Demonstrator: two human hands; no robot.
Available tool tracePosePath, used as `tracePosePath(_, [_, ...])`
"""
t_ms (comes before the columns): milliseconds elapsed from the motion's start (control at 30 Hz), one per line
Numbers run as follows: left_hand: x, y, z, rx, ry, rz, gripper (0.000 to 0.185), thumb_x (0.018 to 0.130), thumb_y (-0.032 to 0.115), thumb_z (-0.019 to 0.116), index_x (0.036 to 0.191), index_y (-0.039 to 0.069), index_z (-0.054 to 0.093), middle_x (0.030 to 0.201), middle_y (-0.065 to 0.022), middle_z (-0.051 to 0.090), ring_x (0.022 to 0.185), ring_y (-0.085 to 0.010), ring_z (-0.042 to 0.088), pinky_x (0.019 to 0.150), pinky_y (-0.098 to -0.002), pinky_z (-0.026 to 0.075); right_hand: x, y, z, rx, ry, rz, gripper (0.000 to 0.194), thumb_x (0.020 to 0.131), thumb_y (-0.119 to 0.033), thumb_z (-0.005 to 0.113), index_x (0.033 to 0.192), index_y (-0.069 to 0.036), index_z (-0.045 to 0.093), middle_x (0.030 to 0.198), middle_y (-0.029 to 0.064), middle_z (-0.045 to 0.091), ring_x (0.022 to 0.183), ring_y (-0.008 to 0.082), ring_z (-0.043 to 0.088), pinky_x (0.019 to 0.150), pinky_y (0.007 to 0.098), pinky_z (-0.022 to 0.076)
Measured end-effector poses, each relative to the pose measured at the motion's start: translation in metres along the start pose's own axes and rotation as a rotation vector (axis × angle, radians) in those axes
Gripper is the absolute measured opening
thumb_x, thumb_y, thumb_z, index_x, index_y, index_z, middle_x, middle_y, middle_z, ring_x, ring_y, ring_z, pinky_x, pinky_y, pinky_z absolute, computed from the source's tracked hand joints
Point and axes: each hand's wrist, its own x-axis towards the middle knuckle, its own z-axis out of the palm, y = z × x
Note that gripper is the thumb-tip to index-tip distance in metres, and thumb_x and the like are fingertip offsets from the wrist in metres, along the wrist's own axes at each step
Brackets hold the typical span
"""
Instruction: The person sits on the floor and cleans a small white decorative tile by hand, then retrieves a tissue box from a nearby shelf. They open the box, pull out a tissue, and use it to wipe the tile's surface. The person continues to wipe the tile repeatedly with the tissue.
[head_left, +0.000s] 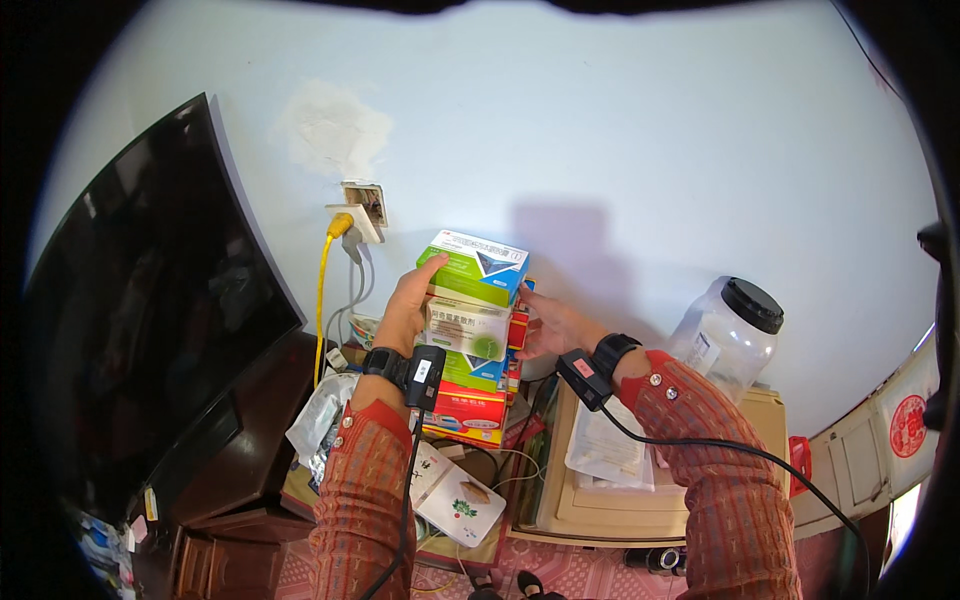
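Note:
Boxes are piled in front of the wall. On top lies a white, green and blue medicine box (480, 270), with a pale medicine box (465, 326) beneath it and another green and blue box (472, 370) lower down. A red and yellow carton (469, 412) is under these. My left hand (411, 304) grips the pile's left side, its thumb on the top box. Against the right side, my right hand (559, 324) has its fingers spread, the index fingertip at the top box's corner. Some fingertips are hidden behind the boxes.
A television (165, 300) stands left. A yellow plug (341, 223) sits in a loose wall socket. Right are a clear plastic jar (739, 337) with black lid and a beige appliance (622, 517) bearing plastic packets (607, 446). A white printed box (465, 506) lies below the pile.

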Motion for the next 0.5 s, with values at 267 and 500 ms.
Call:
tracePosePath(267, [-0.007, -0.007, 0.005, -0.181, -0.038, 0.087, 0.047, 0.085, 0.028, 0.075, 0.119, -0.002, 0.058, 0.107, -0.0146, 0.067, 0.09, -0.024, 0.066, 0.077, -0.034, 0.054, -0.011, -0.005, 0.01, -0.107, 0.105, -0.01, 0.065, 0.095, -0.066, 0.045, 0.134, -0.014, 0.044, 0.136, 0.016, 0.043, 0.121, 0.0305, 0.046, 0.103, 0.064, 0.0338])
tracePosePath(500, [-0.012, -0.024, 0.01, -0.141, 0.129, 0.367, 0.047, 0.088, 0.019, 0.073, 0.124, -0.004, 0.054, 0.11, -0.0117, 0.065, 0.094, -0.0184, 0.063, 0.082, -0.031, 0.051, -0.009, -0.003, 0.018, -0.128, 0.098, -0.091, 0.049, 0.102, -0.052, 0.042, 0.137, -0.018, 0.041, 0.134, 0.0106, 0.046, 0.122, 0.0279, 0.046, 0.099, 0.062, 0.0362])
